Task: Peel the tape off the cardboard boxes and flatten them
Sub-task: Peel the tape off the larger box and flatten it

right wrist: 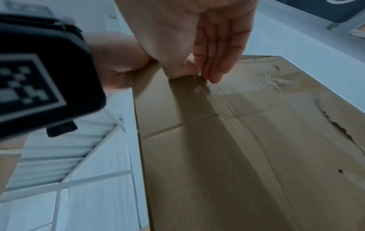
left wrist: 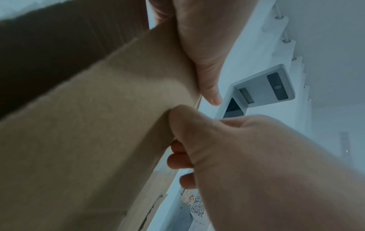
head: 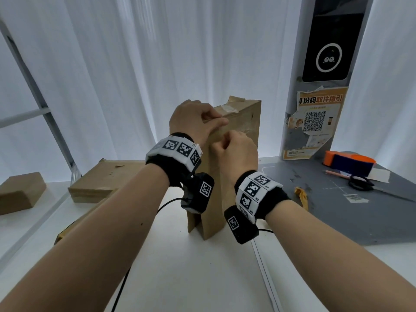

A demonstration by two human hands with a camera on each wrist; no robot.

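A tall brown cardboard box (head: 238, 167) stands on end on the white table (head: 180, 266). My left hand (head: 202, 119) grips its upper left edge, thumb across the near face. Just below it, my right hand (head: 227, 140) is curled against that face. In the right wrist view its thumb and forefinger (right wrist: 199, 75) pinch the end of a clear tape strip (right wrist: 266, 81) that runs across the box (right wrist: 237, 148). More wrinkled tape (head: 229, 108) sits on the box's top end. The left wrist view shows my left hand (left wrist: 197, 54) on the box (left wrist: 88, 125).
A stack of flattened cardboard (head: 105, 181) and another brown box (head: 20, 192) lie at the left. At the right, a grey cutting mat (head: 337, 217) carries scissors (head: 362, 183), an orange-and-blue tape dispenser (head: 349, 164) and a crumpled tape scrap (head: 302, 197). A postered pillar (head: 315, 120) stands behind.
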